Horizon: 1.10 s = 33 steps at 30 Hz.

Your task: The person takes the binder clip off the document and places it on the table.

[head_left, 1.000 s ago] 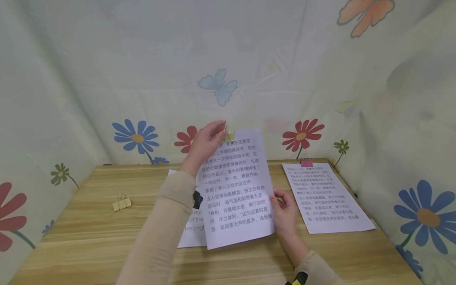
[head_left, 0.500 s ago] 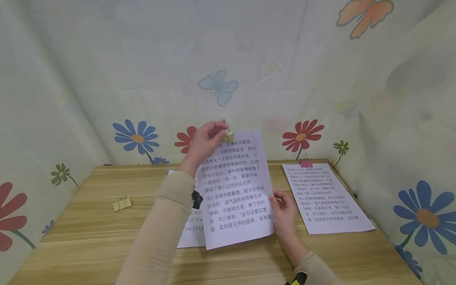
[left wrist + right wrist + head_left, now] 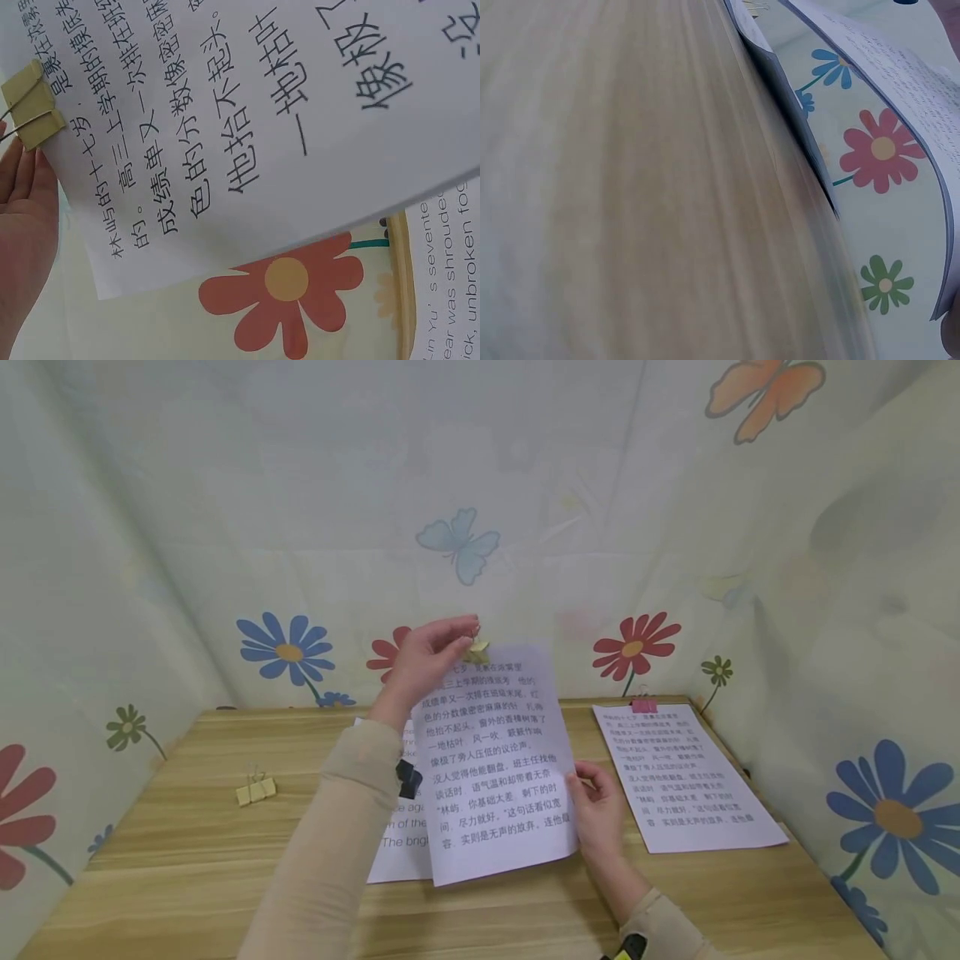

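One set of raised papers (image 3: 491,777) above worktop (image 3: 165,868), midway between side edges. With left hand (image 3: 422,662), pinching yellow binder clip (image 3: 34,105) at top edge; with right hand (image 3: 598,814), gripping right edge. Dipped slightly at top versus half a second ago; apparently already clipped.

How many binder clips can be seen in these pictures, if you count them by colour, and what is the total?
Yellow clips: 2 (one at the top of the held paper, one on the table)
Pink clip: 1 (on the right-hand paper)
Total: 3
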### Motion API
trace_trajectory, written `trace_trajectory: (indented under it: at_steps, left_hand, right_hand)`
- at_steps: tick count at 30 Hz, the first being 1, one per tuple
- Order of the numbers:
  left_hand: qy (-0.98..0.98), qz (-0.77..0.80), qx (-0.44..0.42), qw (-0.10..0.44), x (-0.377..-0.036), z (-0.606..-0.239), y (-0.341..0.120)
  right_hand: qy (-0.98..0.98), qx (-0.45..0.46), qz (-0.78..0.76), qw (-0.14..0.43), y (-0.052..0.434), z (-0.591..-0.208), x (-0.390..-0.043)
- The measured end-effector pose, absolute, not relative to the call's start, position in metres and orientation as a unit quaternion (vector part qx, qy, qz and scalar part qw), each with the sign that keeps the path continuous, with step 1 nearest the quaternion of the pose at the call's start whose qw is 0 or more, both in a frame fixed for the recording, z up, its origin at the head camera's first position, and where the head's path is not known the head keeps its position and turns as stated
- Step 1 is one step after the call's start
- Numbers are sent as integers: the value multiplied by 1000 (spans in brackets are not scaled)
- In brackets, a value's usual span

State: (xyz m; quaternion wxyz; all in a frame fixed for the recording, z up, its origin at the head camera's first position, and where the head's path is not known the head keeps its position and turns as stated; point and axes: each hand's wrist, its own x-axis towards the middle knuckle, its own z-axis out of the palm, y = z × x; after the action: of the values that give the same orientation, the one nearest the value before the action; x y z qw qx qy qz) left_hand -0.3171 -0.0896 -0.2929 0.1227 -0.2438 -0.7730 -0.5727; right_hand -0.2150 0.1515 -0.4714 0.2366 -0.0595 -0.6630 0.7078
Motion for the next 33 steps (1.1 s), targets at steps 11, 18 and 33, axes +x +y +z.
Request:
trace_trajectory:
  at_steps: [11, 18, 33]
  left_hand:
    - [-779, -553, -290, 56, -315, -283, -106]
    - [-783, -542, -305, 33, -316, -276, -111]
    - [-777, -572, -253, 70, -312, -275, -107]
  right_hand:
    - [-669, -52, 705, 231, 152, -473, -215]
    - [-667, -48, 708, 229, 152, -473, -214]
    - [-670, -57, 707, 220, 152, -470, -214]
